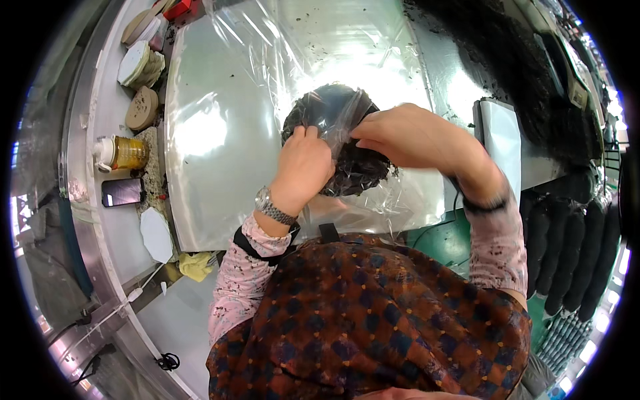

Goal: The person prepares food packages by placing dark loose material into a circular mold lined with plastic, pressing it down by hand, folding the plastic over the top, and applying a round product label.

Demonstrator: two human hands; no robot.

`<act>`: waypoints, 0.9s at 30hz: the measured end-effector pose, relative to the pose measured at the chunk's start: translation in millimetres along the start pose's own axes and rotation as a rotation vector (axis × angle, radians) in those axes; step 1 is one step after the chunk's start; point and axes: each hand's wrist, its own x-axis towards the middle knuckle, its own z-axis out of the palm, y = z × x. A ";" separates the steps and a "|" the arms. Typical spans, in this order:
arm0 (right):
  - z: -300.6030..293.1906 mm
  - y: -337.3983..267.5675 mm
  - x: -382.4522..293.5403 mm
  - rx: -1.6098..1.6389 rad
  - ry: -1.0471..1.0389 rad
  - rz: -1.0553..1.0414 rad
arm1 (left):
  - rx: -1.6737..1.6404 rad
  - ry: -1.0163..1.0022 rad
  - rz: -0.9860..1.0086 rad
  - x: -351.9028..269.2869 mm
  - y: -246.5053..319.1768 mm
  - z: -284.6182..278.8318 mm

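Note:
A round, dark bundle [357, 175] lies before me, partly covered by clear plastic film [345, 117]. What the dark material is, I cannot tell. With curled fingers, my left hand [305, 162] grips the film at the bundle's near left side. My right hand [400, 132] pinches a gathered fold of film at the upper right, thumb against fingers. More loose film spreads under and beyond the bundle over a shiny pale work surface [215, 200]. My palms and part of the bundle beneath the hands are hidden.
Along the left ledge are a jar of amber liquid [130, 152], a phone [122, 192], stacked pads [142, 65] and a yellow cloth [195, 266]. A dark, loose heap [505, 55] covers the back right. White sheets [501, 145] lie nearer; long dark bundles [570, 245] hang at right.

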 end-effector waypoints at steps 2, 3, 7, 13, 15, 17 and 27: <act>1.2 -59.8 -48.7 0.389 0.317 -0.094 | 0.048 -0.016 0.002 2.9 4.9 -1.0; 6.8 -84.5 -70.4 0.584 -0.043 0.027 | 0.075 -0.021 0.014 7.0 7.1 0.6; 159.1 -81.3 -89.6 0.515 0.140 0.403 | 0.089 -0.017 0.031 12.7 4.2 7.9; 136.9 -67.3 -81.1 -0.250 0.753 0.369 | 0.087 0.018 0.074 9.6 0.8 7.0; 116.3 -54.0 -40.9 -0.151 1.027 0.222 | 0.055 0.021 0.084 10.1 0.7 5.9; 94.5 -38.1 -0.6 -0.090 0.885 0.187 | -0.001 -0.007 0.083 10.7 -2.7 2.9; 87.8 10.9 -3.0 -0.011 0.606 -0.033 | -0.522 0.072 0.085 5.2 18.8 -0.1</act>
